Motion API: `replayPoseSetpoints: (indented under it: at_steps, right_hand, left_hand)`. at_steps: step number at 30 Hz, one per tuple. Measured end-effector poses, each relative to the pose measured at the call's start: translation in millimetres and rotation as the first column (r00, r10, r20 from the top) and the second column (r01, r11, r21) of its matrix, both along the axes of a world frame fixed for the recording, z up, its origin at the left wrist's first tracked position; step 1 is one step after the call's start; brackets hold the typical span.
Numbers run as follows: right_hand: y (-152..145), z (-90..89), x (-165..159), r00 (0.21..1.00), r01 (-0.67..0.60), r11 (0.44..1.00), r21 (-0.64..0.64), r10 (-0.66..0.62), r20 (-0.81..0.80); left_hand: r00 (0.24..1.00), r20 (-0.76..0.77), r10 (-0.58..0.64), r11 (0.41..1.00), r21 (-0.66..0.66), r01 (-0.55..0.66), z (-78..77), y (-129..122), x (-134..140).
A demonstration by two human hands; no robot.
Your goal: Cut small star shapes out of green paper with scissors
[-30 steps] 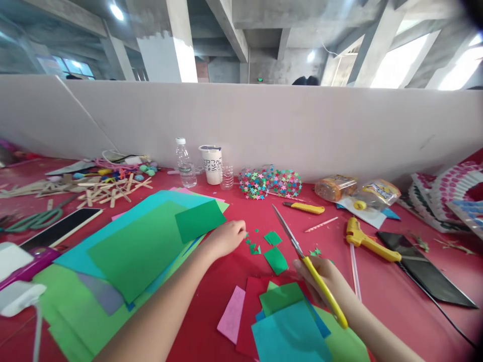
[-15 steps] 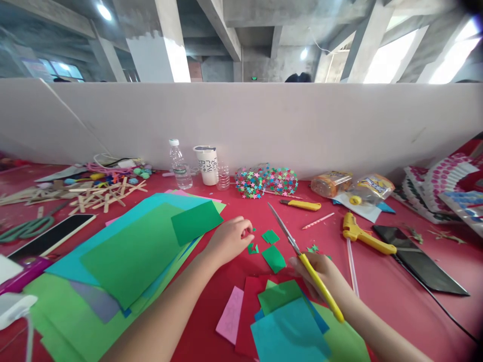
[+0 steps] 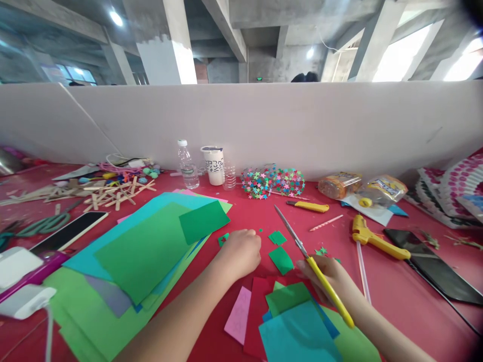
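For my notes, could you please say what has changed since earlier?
The left hand has moved right and back, nearer the green squares. The scraps beside its fingertips no longer show there; a green scrap now shows at its left. Whether it grips anything is hidden. The right hand still holds the scissors; the squares stayed.

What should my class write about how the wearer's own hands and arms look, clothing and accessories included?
The left hand and right hand are ungloved. No sleeve shows on the left forearm or right forearm, and no watch or bracelet is visible. Some fingers are hidden, so rings can't be ruled out.
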State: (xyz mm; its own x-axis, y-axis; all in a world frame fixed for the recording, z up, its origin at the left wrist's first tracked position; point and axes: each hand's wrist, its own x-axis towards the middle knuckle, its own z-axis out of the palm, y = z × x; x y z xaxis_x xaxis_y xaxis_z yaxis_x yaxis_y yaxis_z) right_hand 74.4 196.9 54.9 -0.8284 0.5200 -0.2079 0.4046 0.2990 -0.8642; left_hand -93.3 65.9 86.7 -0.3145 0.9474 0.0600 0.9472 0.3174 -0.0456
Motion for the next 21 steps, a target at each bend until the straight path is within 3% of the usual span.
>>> replayPoseSetpoints:
  at_steps: [5,10,12,15,17,21]
  right_hand:
    - [1.2,-3.2,0.2,1.0,0.0,0.999,0.048,0.0,-0.004]
    - [2.2,-5.7,-0.5,1.0,0.003,0.998,0.069,-0.001,-0.025]
    - [2.2,-5.7,-1.0,0.999,0.004,0.998,0.069,-0.002,-0.032]
    - [1.8,-5.4,-2.0,0.999,0.007,0.998,0.069,-0.004,-0.041]
    - [1.8,-5.7,-2.2,0.999,0.011,0.998,0.068,-0.007,-0.052]
    - [3.0,-8.0,-2.1,0.996,0.023,0.998,0.063,-0.018,-0.084]
  left_hand:
    - [0.984,0.007,0.18,0.972,-0.152,-0.177,11.1,-13.4,-10.6]
    - [0.937,-0.025,0.348,0.93,-0.12,-0.348,17.4,-19.1,-28.3]
    - [0.944,-0.012,0.329,0.944,-0.038,-0.329,16.0,-13.4,-23.3]
    - [0.981,0.147,0.125,0.981,0.128,-0.144,3.4,0.7,-1.8]
    - [0.968,0.246,0.045,0.99,0.118,-0.076,-10.2,9.1,13.6]
    - [0.967,0.256,0.002,0.991,0.126,-0.035,-32.8,15.3,27.4]
